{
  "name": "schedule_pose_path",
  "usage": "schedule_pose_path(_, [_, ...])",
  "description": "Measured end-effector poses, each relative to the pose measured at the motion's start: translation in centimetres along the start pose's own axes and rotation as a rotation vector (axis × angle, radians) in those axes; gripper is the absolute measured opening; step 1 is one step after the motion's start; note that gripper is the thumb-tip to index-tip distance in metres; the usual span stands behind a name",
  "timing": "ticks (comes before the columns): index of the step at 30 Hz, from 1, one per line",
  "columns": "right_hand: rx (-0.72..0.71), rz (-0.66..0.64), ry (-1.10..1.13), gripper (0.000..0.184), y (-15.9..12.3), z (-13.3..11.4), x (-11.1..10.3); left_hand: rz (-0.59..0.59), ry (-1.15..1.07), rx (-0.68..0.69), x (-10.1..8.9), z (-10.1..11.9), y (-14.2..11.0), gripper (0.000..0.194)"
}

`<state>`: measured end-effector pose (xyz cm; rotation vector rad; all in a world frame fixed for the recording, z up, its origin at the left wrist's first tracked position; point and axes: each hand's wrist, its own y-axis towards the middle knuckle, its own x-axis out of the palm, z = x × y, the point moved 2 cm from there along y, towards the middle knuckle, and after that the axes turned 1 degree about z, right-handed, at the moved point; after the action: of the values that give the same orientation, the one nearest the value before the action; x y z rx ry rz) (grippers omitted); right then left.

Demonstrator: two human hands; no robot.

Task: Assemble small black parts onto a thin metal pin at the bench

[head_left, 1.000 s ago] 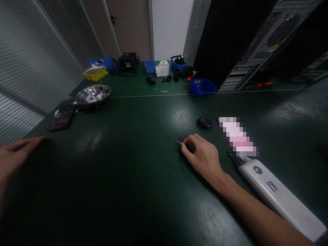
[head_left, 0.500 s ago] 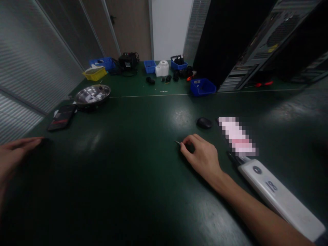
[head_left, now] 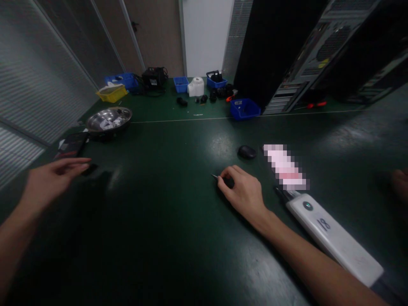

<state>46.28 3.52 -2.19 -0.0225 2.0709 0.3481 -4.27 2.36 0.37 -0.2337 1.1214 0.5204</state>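
Note:
My right hand [head_left: 242, 191] rests on the dark green table [head_left: 165, 221], fingers curled around a thin tool whose metal tip [head_left: 213, 176] pokes out to the left. My left hand [head_left: 52, 178] hovers over the left side of the table with fingers stretched out flat and nothing in it. Its fingertips reach toward a small dark object [head_left: 92, 168], close to a black phone [head_left: 70, 145]. A black mouse [head_left: 246, 151] lies just beyond my right hand.
A white elongated device [head_left: 331, 236] marked 18 lies to the right of my right forearm. A steel bowl [head_left: 109, 119], blue bins [head_left: 244, 108], a yellow bin [head_left: 111, 92] and small black parts sit at the back. Computer towers [head_left: 287, 51] stand back right. Another person's hand [head_left: 400, 182] shows at the right edge.
My left hand has moved rightward and forward over the table toward the phone. The view has shifted slightly. My right hand stays curled on the tool.

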Motion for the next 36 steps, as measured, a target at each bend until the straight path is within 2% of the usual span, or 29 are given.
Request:
schedule_pose_path(3, [-0.010,0.001,0.007,0.014,0.0,0.1,0.0,-0.286,-0.166,0.208,2.6,10.3,-3.6,0.036])
schedule_pose_path(5, [-0.013,-0.003,0.007,0.014,0.0,0.1,0.0,-0.473,-0.277,0.419,5.2,16.3,-6.2,0.027])
schedule_pose_path(7, [-0.012,-0.006,0.002,0.015,-0.1,0.1,0.0,-0.590,-0.367,0.616,8.0,20.9,-8.8,0.020])
schedule_pose_path(10, [0.000,0.009,-0.005,0.014,-0.1,0.1,0.1,-0.648,-0.444,0.829,11.8,24.8,-11.5,0.018])
schedule_pose_path(12, [0.010,0.029,0.004,0.013,-0.1,0.1,0.1,-0.640,-0.483,0.858,13.5,25.8,-12.2,0.020])
schedule_pose_path(15, [0.017,0.046,0.041,0.014,-0.1,0.0,0.2,-0.623,-0.504,0.834,14.5,25.7,-12.3,0.022])
schedule_pose_path(18, [0.019,0.042,0.065,0.014,-0.1,0.0,0.2,-0.629,-0.511,0.826,14.4,25.3,-12.0,0.025])
schedule_pose_path(23, [0.025,0.027,0.071,0.014,0.0,-0.1,0.0,-0.644,-0.575,0.737,14.1,25.1,-12.0,0.033])
schedule_pose_path(29, [0.031,0.043,0.103,0.014,0.0,-0.2,-0.1,-0.574,-0.478,0.859,14.4,24.9,-12.3,0.027])
schedule_pose_path(36, [0.005,0.027,0.111,0.014,0.0,-0.4,-0.1,-0.528,-0.430,0.901,14.5,24.6,-11.4,0.020])
